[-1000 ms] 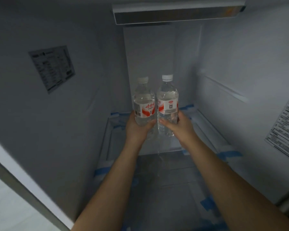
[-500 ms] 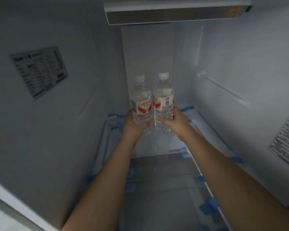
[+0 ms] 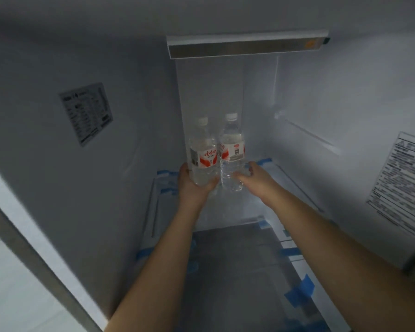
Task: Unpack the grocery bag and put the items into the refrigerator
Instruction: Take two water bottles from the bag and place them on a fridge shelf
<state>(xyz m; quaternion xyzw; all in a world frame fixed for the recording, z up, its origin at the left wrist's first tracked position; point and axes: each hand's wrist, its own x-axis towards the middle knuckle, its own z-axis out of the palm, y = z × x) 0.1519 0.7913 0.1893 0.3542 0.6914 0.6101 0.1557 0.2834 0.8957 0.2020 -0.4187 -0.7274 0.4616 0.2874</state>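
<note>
While you reached into the refrigerator (image 3: 321, 97), your left hand (image 3: 192, 185) gripped one clear, water-filled bottle (image 3: 203, 154) and your right hand (image 3: 254, 177) gripped another bottle (image 3: 231, 149), both upright, touching.

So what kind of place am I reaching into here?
Likely the inside of a new refrigerator: a glass shelf with blue tape, a printed label on the white wall, and two water bottles being set inside.

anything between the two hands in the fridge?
Yes: two water bottles, upright and side by side. Left hand grips the left bottle, right hand grips the right bottle. Seen in the head view.
</note>
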